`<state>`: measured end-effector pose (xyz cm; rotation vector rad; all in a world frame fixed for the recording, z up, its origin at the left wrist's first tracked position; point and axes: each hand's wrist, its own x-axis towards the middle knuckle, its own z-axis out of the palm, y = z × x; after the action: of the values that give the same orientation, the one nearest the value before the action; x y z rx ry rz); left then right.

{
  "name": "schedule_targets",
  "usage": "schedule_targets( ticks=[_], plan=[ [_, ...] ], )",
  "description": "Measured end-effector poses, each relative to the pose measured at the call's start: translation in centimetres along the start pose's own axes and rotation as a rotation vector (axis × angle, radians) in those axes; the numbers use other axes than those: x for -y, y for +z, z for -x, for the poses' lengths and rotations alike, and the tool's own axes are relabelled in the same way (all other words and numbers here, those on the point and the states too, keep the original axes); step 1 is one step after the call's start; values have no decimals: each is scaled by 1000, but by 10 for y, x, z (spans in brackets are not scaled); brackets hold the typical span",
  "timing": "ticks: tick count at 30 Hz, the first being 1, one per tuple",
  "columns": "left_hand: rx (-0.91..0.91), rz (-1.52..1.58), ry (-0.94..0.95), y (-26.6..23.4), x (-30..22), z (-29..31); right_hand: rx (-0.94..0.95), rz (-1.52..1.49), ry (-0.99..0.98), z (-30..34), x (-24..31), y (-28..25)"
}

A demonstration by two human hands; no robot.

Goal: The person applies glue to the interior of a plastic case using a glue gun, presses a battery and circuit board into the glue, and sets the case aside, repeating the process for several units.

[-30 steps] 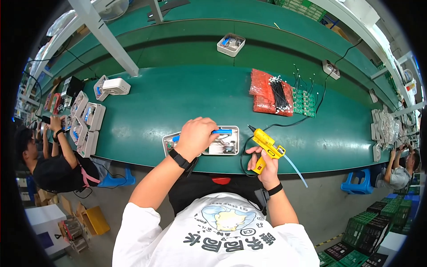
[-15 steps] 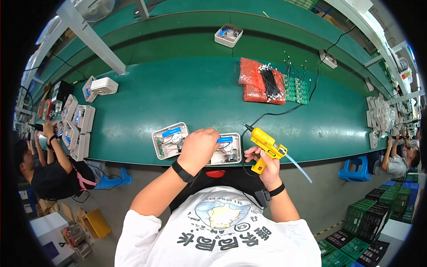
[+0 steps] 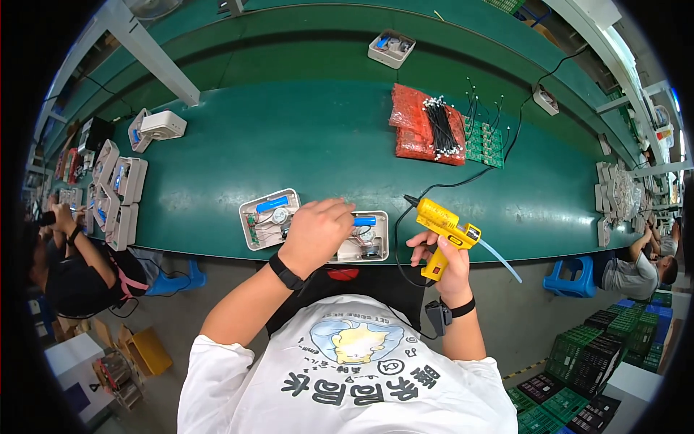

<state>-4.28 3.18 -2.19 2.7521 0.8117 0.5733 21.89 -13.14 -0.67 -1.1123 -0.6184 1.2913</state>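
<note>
My right hand [image 3: 449,266] is wrapped round the handle of a yellow hot glue gun [image 3: 441,223]. Its black nozzle points up and left, and a translucent glue stick [image 3: 500,260] sticks out of the back. My left hand [image 3: 318,231] is bent closed over the left part of a white plastic housing [image 3: 384,242]; the fingertips and whatever they pinch are hidden. Inside that housing a blue cylindrical battery [image 3: 366,221] and a round part show. A second open housing [image 3: 248,223], also with a blue battery [image 3: 272,203], wires and a green board, lies just left.
Red bubble-wrap packs [image 3: 408,119] with black cables [image 3: 441,129] lie beyond, beside green circuit boards [image 3: 484,142]. The gun's black cord [image 3: 463,183] crosses the bench. More housings [image 3: 130,181] are stacked at left, near a co-worker [image 3: 87,257]. Another housing [image 3: 391,48] stands at the back.
The glue gun in my right hand has moved slightly right, away from the housing. My left hand stays over the housing, its fingers shifted a little. The whole view has shifted slightly.
</note>
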Motion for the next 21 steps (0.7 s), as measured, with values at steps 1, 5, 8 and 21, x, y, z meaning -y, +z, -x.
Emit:
schedule_targets(
  ticks=[1,5,8,21],
  plan=[
    [16,-6,-13,0,-1,-2,-16,-15,-13,0,-1,-1],
    [230,-15,-157,-9,-13,-11,-19,-41,-15,-1,-6,-3],
    [334,-35,-192,-8,-13,-14,-3,-59,-5,-1,-13,-2],
    [-350,610,-385,29,-28,11,115,307,319,1,9,30]
  ],
)
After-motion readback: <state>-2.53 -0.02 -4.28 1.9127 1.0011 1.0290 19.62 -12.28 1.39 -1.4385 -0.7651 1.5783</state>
